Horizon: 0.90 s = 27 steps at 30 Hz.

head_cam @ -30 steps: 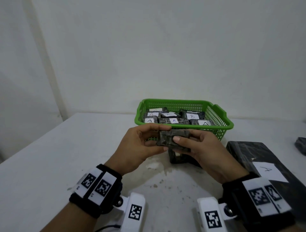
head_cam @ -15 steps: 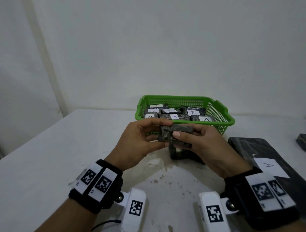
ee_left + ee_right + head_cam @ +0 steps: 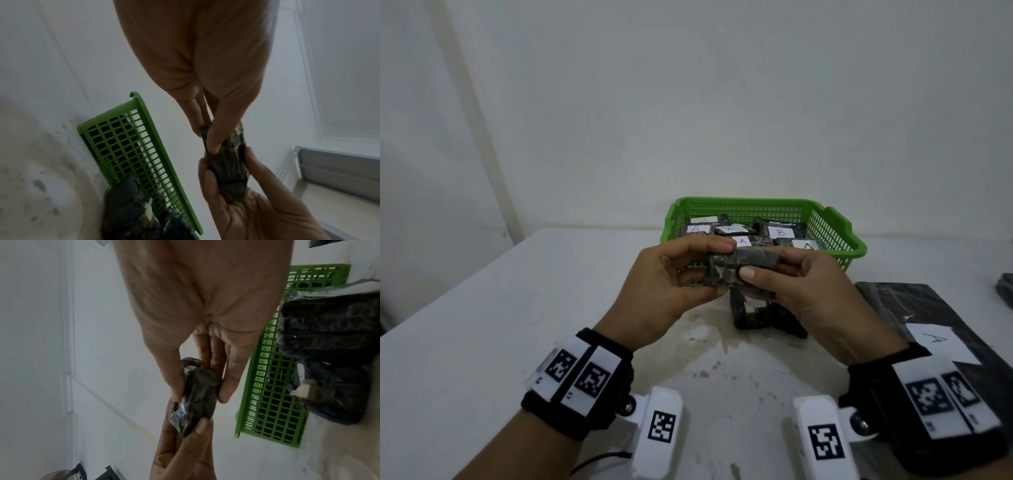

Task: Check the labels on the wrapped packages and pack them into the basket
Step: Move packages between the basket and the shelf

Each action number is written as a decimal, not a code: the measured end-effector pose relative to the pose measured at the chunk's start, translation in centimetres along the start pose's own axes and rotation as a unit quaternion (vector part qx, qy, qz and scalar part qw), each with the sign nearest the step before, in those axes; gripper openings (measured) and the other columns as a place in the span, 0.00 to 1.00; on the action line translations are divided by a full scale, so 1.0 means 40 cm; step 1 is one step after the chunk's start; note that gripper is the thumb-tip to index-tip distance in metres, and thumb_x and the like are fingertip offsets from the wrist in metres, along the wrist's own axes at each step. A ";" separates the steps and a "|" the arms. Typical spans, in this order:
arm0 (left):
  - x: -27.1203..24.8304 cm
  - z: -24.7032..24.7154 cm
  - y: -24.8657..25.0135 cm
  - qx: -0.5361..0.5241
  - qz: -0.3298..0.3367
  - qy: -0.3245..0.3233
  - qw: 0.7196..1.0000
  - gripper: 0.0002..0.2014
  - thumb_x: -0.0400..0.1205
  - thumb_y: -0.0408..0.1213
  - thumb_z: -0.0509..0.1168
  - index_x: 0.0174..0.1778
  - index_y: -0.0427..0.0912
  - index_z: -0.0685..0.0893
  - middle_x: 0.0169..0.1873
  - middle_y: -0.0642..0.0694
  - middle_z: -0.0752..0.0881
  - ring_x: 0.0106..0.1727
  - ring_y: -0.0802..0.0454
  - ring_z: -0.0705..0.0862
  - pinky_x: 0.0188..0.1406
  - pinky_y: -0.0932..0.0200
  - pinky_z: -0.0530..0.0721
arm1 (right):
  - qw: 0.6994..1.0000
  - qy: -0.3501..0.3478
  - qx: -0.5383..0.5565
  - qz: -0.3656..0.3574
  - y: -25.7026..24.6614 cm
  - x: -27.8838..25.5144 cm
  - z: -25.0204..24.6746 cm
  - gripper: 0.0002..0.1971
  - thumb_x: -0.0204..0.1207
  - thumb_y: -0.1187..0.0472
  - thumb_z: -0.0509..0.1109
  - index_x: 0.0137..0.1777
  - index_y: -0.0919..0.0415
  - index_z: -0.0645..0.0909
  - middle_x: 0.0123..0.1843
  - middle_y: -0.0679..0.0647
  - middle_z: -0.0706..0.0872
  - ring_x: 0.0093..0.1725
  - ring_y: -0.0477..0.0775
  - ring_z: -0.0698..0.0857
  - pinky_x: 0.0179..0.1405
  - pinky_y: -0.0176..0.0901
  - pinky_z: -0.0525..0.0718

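A small dark wrapped package is held up between both hands, just in front of the green basket. My left hand pinches its left end with thumb and fingers; my right hand grips its right end, thumb on the near face. No label shows on the side facing me. The wrist views show the same package pinched from both ends. The basket holds several dark packages with white labels, most marked A and one marked B.
Another small dark package stands on the white table below my hands. A large flat dark package with an A label lies at the right. A further dark item sits at the far right edge.
Both hands have lifted the small package slightly and turned it, bringing it closer to the basket's front wall. Nothing else has moved.
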<state>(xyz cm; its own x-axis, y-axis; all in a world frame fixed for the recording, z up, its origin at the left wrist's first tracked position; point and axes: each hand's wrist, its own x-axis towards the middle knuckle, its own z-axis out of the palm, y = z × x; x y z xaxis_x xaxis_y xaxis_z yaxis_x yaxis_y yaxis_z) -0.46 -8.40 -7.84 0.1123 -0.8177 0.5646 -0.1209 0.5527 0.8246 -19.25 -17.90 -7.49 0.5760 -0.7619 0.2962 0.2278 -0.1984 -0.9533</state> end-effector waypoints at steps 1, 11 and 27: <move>-0.001 0.000 0.001 0.001 -0.001 -0.005 1.000 0.23 0.70 0.11 0.74 0.59 0.35 0.87 0.62 0.43 0.90 0.66 0.48 0.88 0.60 0.58 0.86 | 1.000 0.006 -0.011 -0.010 0.000 0.000 0.001 0.23 0.65 0.63 0.83 0.61 0.68 0.90 0.54 0.60 0.96 0.57 0.60 0.95 0.57 0.49 0.94; 0.001 -0.007 0.007 0.007 -0.019 0.033 0.999 0.22 0.67 0.27 0.78 0.58 0.38 0.88 0.56 0.41 0.92 0.59 0.44 0.91 0.60 0.53 0.88 | 0.997 -0.017 -0.071 -0.033 -0.002 0.001 -0.009 0.30 0.59 0.52 0.92 0.63 0.56 0.91 0.58 0.54 0.95 0.62 0.55 0.93 0.67 0.53 0.88; -0.002 -0.003 0.021 0.037 0.006 0.020 0.999 0.20 0.68 0.22 0.79 0.54 0.42 0.89 0.53 0.46 0.92 0.58 0.47 0.91 0.59 0.54 0.88 | 1.000 -0.003 0.008 0.000 -0.014 -0.003 -0.019 0.25 0.63 0.62 0.83 0.62 0.69 0.89 0.55 0.62 0.96 0.58 0.62 0.95 0.58 0.47 0.93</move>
<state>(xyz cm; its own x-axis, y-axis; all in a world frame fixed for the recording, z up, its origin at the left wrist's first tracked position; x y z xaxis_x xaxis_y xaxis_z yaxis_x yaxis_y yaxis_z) -0.46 -7.86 -7.20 0.1496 -0.8030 0.5769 -0.1954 0.5480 0.8133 -20.04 -18.15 -7.05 0.5806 -0.7581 0.2969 0.2411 -0.1883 -0.9521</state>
